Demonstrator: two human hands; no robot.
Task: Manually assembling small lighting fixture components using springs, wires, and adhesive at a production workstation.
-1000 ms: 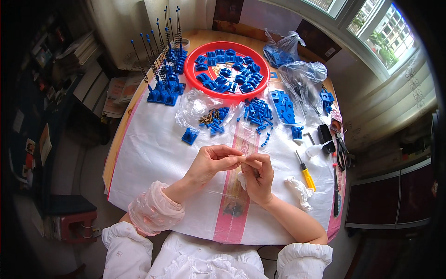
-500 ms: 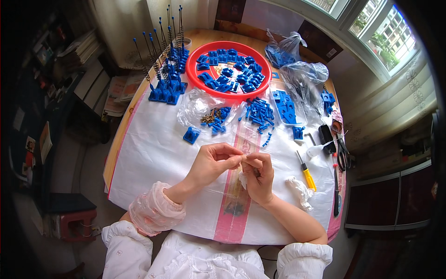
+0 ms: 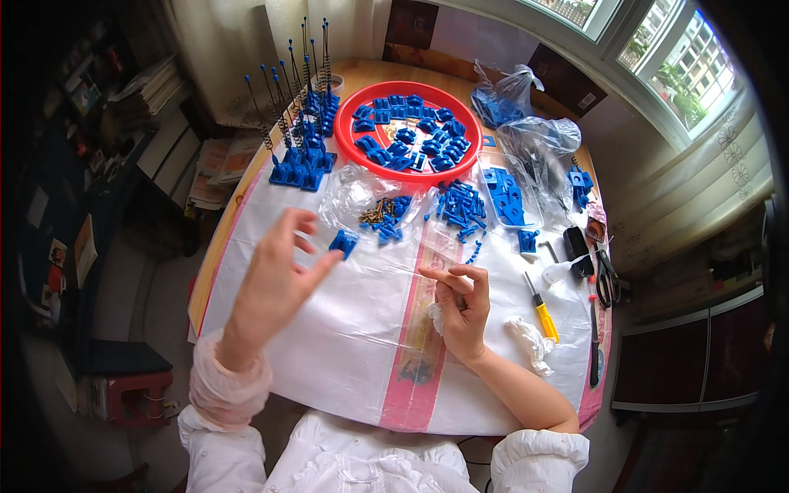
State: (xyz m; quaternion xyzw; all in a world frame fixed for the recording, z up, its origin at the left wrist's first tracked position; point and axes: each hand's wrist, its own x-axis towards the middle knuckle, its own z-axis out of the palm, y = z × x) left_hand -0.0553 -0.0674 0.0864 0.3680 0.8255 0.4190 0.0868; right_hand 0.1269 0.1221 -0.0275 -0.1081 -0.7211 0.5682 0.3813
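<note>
Left hand (image 3: 279,279) has pulled away from the right, now raised, fingers spread, empty. Right hand (image 3: 462,308) pinches something tiny, unclear what. Clear plastic bags (image 3: 538,144) sit beside red tray (image 3: 349,152).

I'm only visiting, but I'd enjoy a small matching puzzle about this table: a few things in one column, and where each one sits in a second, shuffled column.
Things:
1. red tray
2. yellow-handled screwdriver
3. scissors
4. left hand

Places:
A. at the table's right edge, beside a black block
B. far end of the table, filled with blue plastic parts
C. raised open above the white cover, near a lone blue part
D. lying just right of the right hand

Pairs: 1-B, 2-D, 3-A, 4-C
</note>
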